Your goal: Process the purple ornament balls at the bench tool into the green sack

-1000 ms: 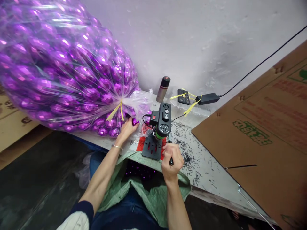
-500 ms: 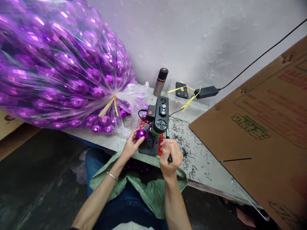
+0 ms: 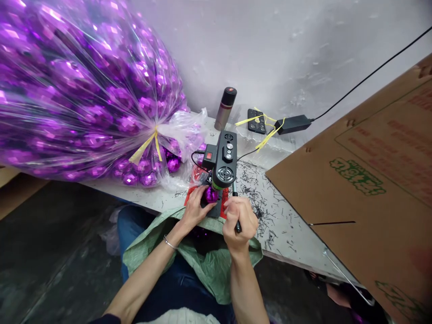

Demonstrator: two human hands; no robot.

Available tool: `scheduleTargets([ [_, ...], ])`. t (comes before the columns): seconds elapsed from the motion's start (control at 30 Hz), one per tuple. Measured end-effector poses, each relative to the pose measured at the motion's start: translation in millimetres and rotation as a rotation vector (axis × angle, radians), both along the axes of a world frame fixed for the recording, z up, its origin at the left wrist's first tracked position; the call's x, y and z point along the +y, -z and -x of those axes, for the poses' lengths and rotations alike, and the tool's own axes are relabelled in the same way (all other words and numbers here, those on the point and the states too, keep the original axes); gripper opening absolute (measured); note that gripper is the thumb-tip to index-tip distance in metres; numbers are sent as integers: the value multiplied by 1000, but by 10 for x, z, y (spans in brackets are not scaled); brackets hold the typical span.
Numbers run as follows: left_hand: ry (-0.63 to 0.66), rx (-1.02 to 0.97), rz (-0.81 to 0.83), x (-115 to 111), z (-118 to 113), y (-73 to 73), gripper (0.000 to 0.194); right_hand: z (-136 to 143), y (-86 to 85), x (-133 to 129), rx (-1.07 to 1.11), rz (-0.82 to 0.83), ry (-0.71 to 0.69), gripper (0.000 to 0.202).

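A small black machine [image 3: 227, 157] with a red switch stands on a red base [image 3: 223, 204] near the table's front edge. Under its head is a shiny purple ball [image 3: 211, 194], and my left hand [image 3: 196, 204] grips it from the left side with fingers and thumb. My right hand [image 3: 240, 220] is wrapped round the machine's black lever handle [image 3: 238, 226], to the right of the base. An opened green sack [image 3: 212, 265] lies over my lap below the table edge, with some purple balls inside it.
A big clear bag [image 3: 84, 99] of purple balls, tied with yellow ribbon, fills the left. Behind the machine stand a bottle [image 3: 225, 109], a phone-like black object [image 3: 256, 121] and a power adapter [image 3: 293, 124]. Black scraps litter the table [image 3: 286, 234]. A cardboard box [image 3: 371, 189] stands right.
My left hand has moved right with the purple ball, which is now under the machine's head. My right hand stays on the lever handle. The view has shifted slightly.
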State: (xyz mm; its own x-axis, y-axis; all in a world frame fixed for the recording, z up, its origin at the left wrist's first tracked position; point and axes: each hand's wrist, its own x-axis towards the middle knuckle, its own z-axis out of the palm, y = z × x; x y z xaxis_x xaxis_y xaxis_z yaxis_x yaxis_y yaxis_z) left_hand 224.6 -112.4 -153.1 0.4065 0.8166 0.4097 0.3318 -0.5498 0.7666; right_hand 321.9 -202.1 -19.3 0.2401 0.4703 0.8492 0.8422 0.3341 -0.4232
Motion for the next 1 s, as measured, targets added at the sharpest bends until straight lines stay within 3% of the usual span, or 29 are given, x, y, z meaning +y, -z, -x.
scheduleTargets([
  [0.17, 2, -16, 4, -10, -1, 52, 53, 15, 84, -18, -5, -5, 13, 24],
  [0.5, 5, -33, 14, -1, 4, 51, 56, 18, 615, 44, 41, -127, 18, 25],
  [1.0, 5, -47, 23, 14, -13, 84, 55, 9, 813, 114, 52, -160, 14, 30],
])
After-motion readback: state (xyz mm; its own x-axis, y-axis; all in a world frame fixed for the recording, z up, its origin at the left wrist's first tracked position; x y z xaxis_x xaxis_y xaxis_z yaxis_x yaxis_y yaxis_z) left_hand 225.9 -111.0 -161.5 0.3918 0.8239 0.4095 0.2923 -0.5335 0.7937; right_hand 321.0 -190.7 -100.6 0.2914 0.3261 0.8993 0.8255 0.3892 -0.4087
